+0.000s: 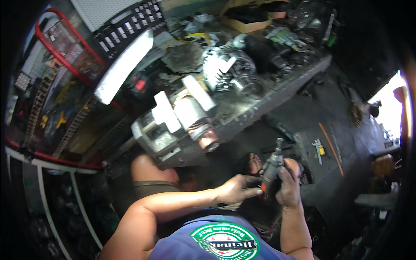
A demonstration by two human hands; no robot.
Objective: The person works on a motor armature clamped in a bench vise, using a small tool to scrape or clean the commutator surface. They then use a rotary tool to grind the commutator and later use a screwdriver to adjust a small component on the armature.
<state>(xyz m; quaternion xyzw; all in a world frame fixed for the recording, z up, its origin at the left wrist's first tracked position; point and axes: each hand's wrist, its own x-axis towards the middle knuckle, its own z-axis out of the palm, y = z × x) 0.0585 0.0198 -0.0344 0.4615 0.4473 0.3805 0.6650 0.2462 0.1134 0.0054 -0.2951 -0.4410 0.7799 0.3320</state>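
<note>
In front of my lap I hold a slim dark die grinder (269, 177), its grey neck and metal tip pointing away from me, with an orange patch low on its body. My right hand (287, 184) is closed around its right side. The thumb and fingers of my left hand (237, 190) pinch at the body from the left; some fingertips are hidden. Ahead and to the left, a motor armature (190, 113) with a copper commutator end lies between the pale jaws of a bench vise (161, 113), apart from both hands.
The worn workbench (268, 100) carries a gear-like metal housing (227, 67), loose parts and a cardboard box (245, 27). An open socket set (130, 27) and a red-framed tool rack (69, 65) stand left. On the dark floor lie a yellow-and-silver tool (319, 150) and an orange rod (331, 148).
</note>
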